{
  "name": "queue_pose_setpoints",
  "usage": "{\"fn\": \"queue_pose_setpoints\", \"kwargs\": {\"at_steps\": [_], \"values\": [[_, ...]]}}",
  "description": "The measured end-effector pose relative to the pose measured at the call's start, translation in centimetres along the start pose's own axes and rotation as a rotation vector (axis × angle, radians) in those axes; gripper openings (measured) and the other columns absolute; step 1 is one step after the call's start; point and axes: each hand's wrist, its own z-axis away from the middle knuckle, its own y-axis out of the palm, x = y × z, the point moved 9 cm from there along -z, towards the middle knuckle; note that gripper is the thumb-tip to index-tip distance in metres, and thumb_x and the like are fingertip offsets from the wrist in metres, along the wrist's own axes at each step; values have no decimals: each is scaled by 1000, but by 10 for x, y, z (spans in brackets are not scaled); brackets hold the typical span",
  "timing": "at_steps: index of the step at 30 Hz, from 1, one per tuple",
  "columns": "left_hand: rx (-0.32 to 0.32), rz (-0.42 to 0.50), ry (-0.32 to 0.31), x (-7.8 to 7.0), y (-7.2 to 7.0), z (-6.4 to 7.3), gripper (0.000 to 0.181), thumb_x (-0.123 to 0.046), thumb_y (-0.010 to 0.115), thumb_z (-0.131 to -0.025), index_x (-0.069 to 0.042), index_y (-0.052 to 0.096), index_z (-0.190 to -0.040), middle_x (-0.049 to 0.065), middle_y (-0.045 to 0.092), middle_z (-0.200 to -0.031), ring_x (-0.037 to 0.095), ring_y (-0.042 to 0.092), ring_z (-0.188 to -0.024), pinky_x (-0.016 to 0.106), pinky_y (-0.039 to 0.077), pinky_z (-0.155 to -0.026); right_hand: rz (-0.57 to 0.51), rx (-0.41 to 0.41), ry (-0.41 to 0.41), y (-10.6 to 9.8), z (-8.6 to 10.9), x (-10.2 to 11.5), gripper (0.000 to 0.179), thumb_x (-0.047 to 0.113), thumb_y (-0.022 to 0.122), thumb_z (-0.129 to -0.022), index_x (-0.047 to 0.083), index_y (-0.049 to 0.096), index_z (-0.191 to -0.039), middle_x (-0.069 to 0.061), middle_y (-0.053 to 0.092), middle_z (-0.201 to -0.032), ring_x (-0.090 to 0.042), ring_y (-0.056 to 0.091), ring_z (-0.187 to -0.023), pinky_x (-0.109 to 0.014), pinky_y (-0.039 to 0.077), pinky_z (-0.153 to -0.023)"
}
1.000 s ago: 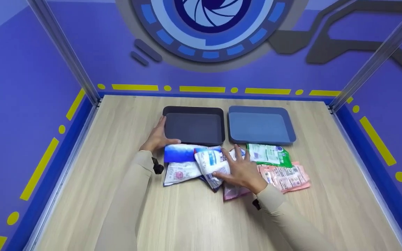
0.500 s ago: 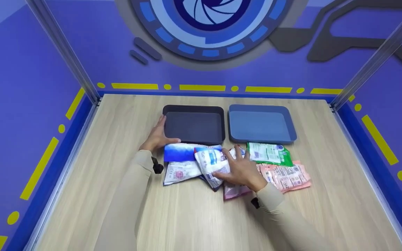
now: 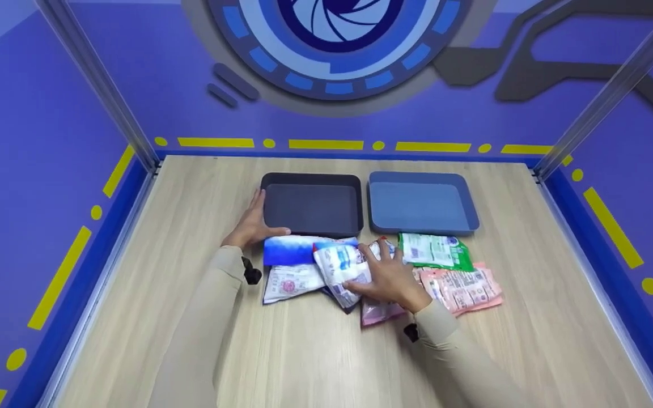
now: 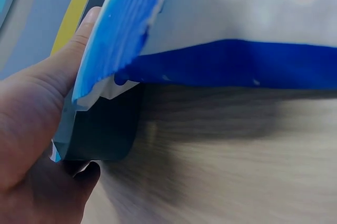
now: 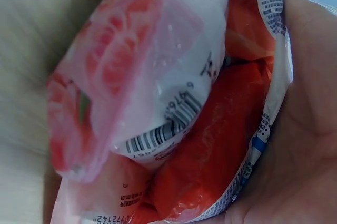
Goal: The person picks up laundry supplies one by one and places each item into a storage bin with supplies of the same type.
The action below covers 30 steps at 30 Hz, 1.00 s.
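Purple walls (image 3: 417,119) enclose a pale wooden surface (image 3: 298,362), where we see a dark tray (image 3: 313,204) and a blue tray (image 3: 420,204) side by side. We rest our left hand (image 3: 251,224) at the dark tray's front-left corner, fingers straight and thumb spread apart. Our right hand (image 3: 388,279) lies over a white packet (image 3: 338,269), fingers spread wide, uncurled. Just right of it lie green (image 3: 439,251) and pink packets (image 3: 471,289).

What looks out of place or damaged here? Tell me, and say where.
The packets look untidy: they overlap at odd angles in front of the black tray and blue tray, partly under the right hand. The trays sit neatly side by side, and no spill or tear shows.
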Motion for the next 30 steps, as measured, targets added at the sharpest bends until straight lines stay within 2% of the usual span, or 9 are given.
{"fn": "queue_pose_setpoints", "kwargs": {"at_steps": [13,21,25,30], "values": [[36,18,10,0,-1,3,128,-41,87,-81,-6,-3,-165,14,-7,-172,32,-2,-158,49,8,-128,-41,-1,-12,-2,2,0,104,80,65,-80,20,37,-159,-30,33,-156,-69,32,-134,-83,44,-83],[41,10,34,-6,-3,0,126,-41,86,-82,-4,-1,-165,17,-7,-172,33,-2,-158,48,8,-128,-66,15,0,-5,1,-2,106,80,65,-80,17,35,-161,-30,31,-158,-70,29,-135,-86,39,-89],[41,2,33,-4,-3,0,125,-41,86,-82,-3,0,-165,17,-6,-172,33,-2,-158,49,9,-128,-76,29,4,-3,1,-2,106,80,65,-80,19,33,-161,-30,30,-158,-70,26,-137,-86,37,-91],[43,-1,27,-2,-1,1,123,-40,86,-83,-5,2,-165,16,-7,-172,33,-1,-158,49,9,-128,-67,27,7,-1,0,-2,105,82,64,-79,22,35,-160,-28,33,-156,-66,31,-137,-84,40,-91]]}}
